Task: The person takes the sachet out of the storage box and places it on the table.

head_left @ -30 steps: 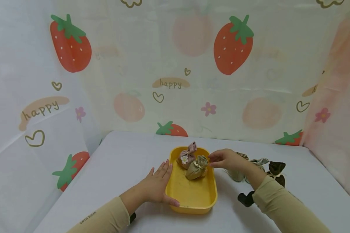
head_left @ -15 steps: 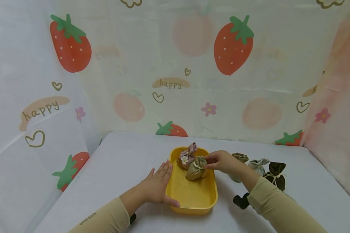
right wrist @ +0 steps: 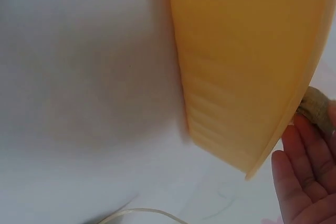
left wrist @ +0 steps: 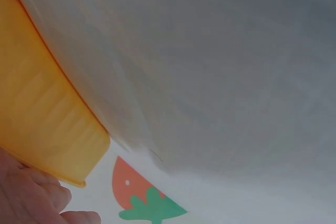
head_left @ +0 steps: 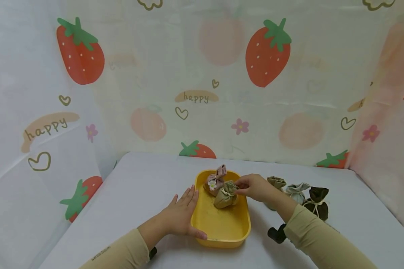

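Note:
A yellow plastic tray (head_left: 222, 226) stands on the white table. My left hand (head_left: 180, 215) lies along its left side with fingers spread, the thumb over the near rim. Inside, toward the far end, sits an olive-green drawstring pouch (head_left: 225, 198) tied with pale cord. Behind it and to its left is a pink-and-brown pouch (head_left: 217, 180) with a white flower. My right hand (head_left: 256, 186) reaches over the right rim and pinches the gathered top of the olive pouch. In the right wrist view, the pouch's top (right wrist: 316, 106) shows between fingers and thumb, the rest hidden behind the tray wall.
To the right of the tray stand several more pouches: a brown-topped one (head_left: 277, 182), a grey one (head_left: 297, 191) and a dark brown one (head_left: 318, 209). A black object (head_left: 277, 234) lies near the right sleeve. A printed cloth (head_left: 195, 67) hangs behind the table.
My right hand has moved slightly left, from beside the olive pouch's top to pinching it. The black object by the right sleeve has shifted left. My left hand stays put.

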{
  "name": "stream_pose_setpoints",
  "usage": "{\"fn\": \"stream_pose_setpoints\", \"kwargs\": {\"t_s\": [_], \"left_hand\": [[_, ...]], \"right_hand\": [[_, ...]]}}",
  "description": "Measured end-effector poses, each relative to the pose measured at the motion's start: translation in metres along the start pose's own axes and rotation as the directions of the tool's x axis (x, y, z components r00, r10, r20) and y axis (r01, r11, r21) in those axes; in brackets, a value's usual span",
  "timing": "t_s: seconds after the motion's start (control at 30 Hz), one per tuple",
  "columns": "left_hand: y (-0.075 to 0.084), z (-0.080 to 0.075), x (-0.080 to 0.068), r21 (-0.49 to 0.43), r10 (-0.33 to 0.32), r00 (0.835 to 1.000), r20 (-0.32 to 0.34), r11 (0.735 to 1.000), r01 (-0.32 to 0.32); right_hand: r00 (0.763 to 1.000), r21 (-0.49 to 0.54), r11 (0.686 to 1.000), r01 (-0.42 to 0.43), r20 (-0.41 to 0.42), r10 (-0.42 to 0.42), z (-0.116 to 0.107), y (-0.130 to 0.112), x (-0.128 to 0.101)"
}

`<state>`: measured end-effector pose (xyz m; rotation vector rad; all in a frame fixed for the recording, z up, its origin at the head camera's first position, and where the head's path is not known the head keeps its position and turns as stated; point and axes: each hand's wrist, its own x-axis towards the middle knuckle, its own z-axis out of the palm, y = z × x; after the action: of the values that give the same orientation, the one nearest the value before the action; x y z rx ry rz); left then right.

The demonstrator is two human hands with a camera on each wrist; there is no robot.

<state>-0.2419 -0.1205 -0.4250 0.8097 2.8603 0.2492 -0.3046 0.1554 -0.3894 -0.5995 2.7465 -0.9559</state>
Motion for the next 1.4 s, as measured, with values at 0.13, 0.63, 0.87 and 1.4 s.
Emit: {"fn": "stream_pose_setpoints", "kwargs": {"t_s": [0.13,0.63,0.87,1.4], "left_hand": [[0.001,-0.001,0.000,0.003,-0.001,1.000,-0.001,1.000,0.001],[0.001,-0.002,0.000,0.000,0.005,1.000,0.001,1.000,-0.005],[0.001,-0.002,0.000,-0.006,0.005,1.000,-0.002,1.000,-0.006],[0.000,0.000,0.001,0.019,0.009,1.000,-0.008,1.000,-0.009]], "right_hand": [[0.998,0.007,0.999,-0.053,-0.040,0.053,0.002,-0.002,0.001],[0.988,0.124,0.989,-0.082,-0.121,0.097,0.005,-0.004,0.003],[0.984,0.130,0.988,-0.078,-0.150,0.098,0.002,-0.004,0.001],[0.981,0.075,0.997,0.009,-0.196,0.006,-0.023,-0.010,-0.013]]}}
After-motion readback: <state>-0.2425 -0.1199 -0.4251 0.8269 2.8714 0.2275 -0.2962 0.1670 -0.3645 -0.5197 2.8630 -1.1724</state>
